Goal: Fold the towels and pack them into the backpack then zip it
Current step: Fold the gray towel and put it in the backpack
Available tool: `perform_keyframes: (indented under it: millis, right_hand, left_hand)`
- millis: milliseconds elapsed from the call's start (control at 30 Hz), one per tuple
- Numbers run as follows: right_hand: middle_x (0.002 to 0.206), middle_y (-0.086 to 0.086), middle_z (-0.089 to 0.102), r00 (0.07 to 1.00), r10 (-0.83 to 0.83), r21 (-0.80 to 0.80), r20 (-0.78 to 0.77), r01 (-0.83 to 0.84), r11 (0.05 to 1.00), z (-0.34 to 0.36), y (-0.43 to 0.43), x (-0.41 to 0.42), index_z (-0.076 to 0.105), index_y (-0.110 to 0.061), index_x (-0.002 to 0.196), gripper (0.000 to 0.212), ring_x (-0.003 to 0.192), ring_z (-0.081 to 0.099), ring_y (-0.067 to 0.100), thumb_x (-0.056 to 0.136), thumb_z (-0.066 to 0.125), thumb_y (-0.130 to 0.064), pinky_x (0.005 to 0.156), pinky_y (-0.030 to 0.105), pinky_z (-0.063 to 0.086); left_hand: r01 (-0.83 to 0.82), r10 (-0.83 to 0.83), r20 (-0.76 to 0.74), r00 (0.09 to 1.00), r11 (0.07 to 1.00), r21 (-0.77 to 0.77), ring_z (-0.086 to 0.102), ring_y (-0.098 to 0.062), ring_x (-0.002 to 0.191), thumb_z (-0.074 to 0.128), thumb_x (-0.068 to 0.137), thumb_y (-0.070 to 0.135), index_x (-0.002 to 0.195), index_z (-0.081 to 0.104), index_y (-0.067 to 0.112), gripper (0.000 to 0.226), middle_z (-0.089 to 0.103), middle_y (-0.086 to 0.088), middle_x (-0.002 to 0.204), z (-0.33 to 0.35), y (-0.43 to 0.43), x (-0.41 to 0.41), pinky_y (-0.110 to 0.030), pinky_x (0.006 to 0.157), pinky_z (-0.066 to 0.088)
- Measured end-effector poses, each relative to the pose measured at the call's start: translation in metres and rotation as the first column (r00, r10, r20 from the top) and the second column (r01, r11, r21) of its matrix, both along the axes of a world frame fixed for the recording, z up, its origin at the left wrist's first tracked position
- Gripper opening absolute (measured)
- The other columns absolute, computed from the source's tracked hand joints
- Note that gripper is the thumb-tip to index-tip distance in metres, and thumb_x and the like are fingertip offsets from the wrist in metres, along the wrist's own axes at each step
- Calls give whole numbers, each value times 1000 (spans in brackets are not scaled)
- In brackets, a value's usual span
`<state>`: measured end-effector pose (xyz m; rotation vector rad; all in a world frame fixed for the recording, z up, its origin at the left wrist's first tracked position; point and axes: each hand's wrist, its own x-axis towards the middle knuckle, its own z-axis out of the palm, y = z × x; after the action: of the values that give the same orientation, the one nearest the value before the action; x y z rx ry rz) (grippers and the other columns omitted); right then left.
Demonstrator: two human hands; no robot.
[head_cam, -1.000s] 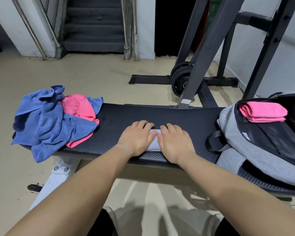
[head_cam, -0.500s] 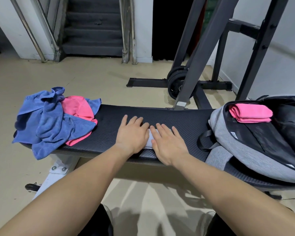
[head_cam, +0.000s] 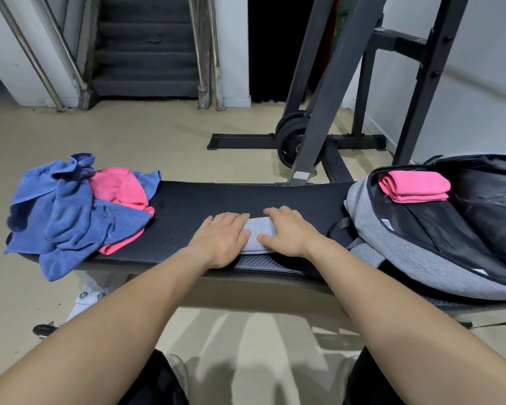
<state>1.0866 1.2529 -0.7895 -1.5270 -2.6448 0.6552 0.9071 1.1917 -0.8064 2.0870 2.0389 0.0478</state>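
Note:
A small folded grey towel [head_cam: 257, 235] lies on the black bench [head_cam: 289, 200] near its front edge. My left hand [head_cam: 219, 244] presses flat on the towel's left part, and my right hand [head_cam: 287, 232] rests on its right part with fingers slightly bent over it. Only a strip of the towel shows between the hands. A heap of unfolded blue towels [head_cam: 65, 214] and pink towels [head_cam: 120, 191] sits on the bench's left end. The grey backpack [head_cam: 398, 247] lies open on the right end, with a folded pink towel [head_cam: 415, 187] inside.
A dark squat rack [head_cam: 333, 92] with weight plates [head_cam: 292, 141] stands behind the bench. Stairs with metal rails rise at the back left. The beige floor surrounds the bench, and my shoes show at the bottom.
Both hands have stayed on the grey towel, spreading slightly apart so more of it shows. The right hand's fingers have curled a little. The camera view has shifted a bit.

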Motion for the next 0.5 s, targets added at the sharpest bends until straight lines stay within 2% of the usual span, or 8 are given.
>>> perform_keyframes:
  millis: [100,200,333,433,500]
  right_hand:
    - [132,5,42,998,-16,-56,-53,13,998,9,-2,2,47,-22,138,65,119,50,27,82,72,-42,98,38,45]
    - [118,0,43,998,-13,-131,-62,4,991,20,-8,7,50,-22,122,58,98,54,20,76,82,-37,79,31,44]
    - [110,-6,53,990,-80,-168,-119,60,984,45,-3,40,52,-18,121,65,99,52,16,71,87,-40,69,27,39]
    - [103,-8,58,951,-215,-199,-222,172,965,67,2,87,55,-18,112,59,99,58,16,70,89,-41,82,31,48]
    - [107,-2,69,868,-332,-274,-369,239,931,72,5,130,61,-16,115,57,101,66,17,70,89,-37,93,37,54]
  left_hand:
    - [-96,109,211,971,993,-69,45,-20,121,55,86,42,134,49,32,49,55,5,123,23,0,-12,-43,100,43]
    - [-100,145,303,942,982,-159,61,-17,96,76,76,41,105,64,27,34,66,6,100,36,-3,-21,-35,81,53]
    - [-86,129,432,893,989,-117,64,-18,92,86,70,44,93,67,26,35,70,4,95,50,-2,-4,-36,81,52]
    - [-104,118,587,801,993,-58,66,-17,91,87,68,45,92,68,27,35,71,5,95,66,7,34,-33,77,52]
    - [-137,107,654,749,991,-5,65,-15,92,86,70,46,100,67,26,41,70,5,99,78,21,73,-31,78,52]
